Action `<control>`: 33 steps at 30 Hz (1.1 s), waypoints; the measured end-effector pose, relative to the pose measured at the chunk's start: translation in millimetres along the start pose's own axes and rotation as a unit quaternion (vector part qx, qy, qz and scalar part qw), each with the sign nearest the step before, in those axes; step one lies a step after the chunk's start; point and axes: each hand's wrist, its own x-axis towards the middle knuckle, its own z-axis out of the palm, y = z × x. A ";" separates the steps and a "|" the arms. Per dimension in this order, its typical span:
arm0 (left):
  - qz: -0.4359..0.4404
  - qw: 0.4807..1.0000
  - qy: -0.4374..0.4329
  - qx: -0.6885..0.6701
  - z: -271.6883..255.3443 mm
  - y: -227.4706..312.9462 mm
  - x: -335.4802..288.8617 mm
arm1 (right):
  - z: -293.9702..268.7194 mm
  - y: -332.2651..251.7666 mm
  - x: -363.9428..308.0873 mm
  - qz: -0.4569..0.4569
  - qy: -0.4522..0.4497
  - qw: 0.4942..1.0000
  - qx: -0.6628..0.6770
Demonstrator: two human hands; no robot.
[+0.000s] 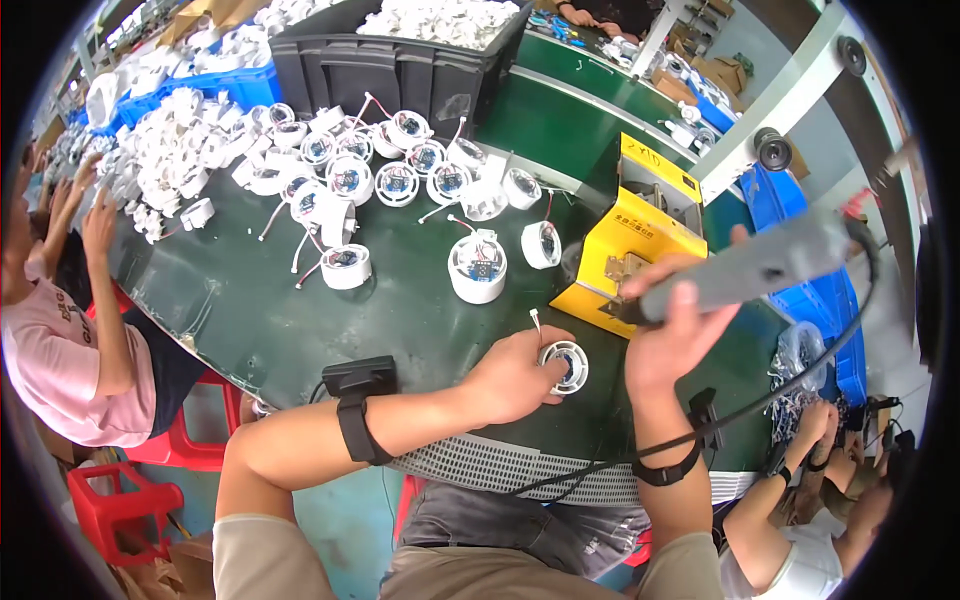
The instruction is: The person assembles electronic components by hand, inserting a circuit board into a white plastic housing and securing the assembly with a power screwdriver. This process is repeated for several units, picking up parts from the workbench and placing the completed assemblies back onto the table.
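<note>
My left hand (512,376) is closed round a small white round housing (574,382) with a blue circuit board inside, held just over the green table (420,340). A thin cable with a white plug sticks up beside the fingers. In my right hand (668,345) is a grey electric screwdriver (755,268), lying nearly level with its black tip end toward the metal bracket on the front of a yellow screw feeder (640,240). Whether the tip touches the bracket I cannot tell. Nearest to my left hand stand a larger white housing (477,287) and a tilted one (541,246).
Several white housings with boards (397,184) and a heap of white plastic parts (175,150) cover the far left. A black crate (390,75) stands behind them. The screwdriver's black cord (800,378) crosses my right forearm. Co-workers sit at both sides; a red stool (125,510) stands lower left.
</note>
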 end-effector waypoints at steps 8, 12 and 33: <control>0.020 0.998 0.053 0.007 -1.6 -11.2 -0.3 | 10.5 8.2 33.5 0.043 0.062 0.997 0.009; -0.010 0.999 0.034 0.005 -1.7 -6.1 -0.3 | 6.3 11.3 30.9 0.033 0.060 0.998 -0.011; 0.011 0.998 0.056 0.003 0.4 -10.5 -0.9 | -2.2 8.8 18.1 0.072 0.023 0.997 -0.015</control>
